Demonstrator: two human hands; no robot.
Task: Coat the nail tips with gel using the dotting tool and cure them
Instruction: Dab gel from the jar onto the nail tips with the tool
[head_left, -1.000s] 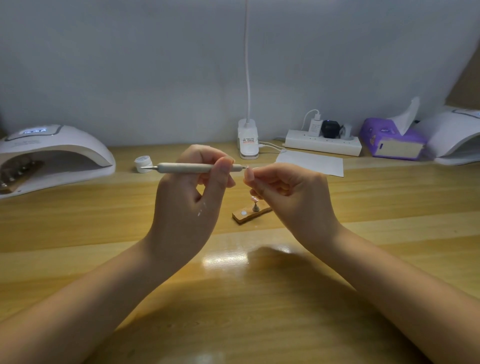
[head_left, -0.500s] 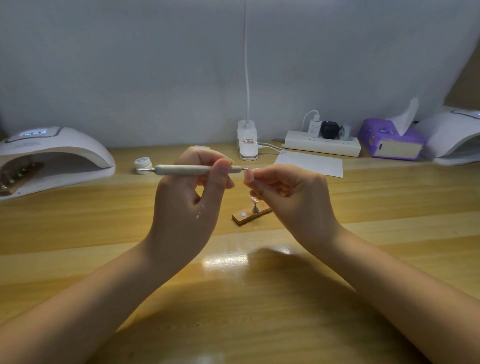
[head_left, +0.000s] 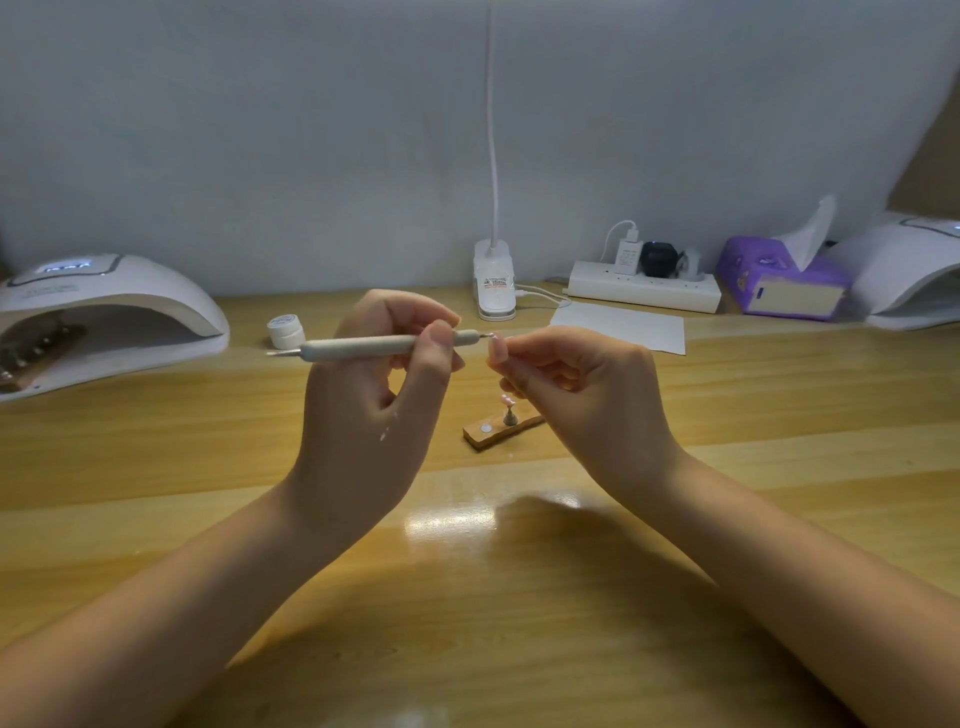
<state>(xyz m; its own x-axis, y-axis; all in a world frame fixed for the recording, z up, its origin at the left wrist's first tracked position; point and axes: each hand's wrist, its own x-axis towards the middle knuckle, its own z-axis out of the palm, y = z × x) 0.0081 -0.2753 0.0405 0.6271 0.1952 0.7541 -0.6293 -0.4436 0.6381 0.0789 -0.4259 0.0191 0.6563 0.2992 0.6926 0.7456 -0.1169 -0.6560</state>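
Behind, grey wall (head_left: 260, 130); glossy wooden table (head_left: 493, 597); lamp glare.

On the worktop (head_left: 156, 467), a nail lamp (head_left: 109, 312) sits at the frame's left edge, a small jar (head_left: 285, 332) just right of it. A wooden holder (head_left: 501, 430) lies at centre. Along the back, toward the right: lamp base (head_left: 494, 283), power strip (head_left: 644, 291), tissue box (head_left: 784, 283).
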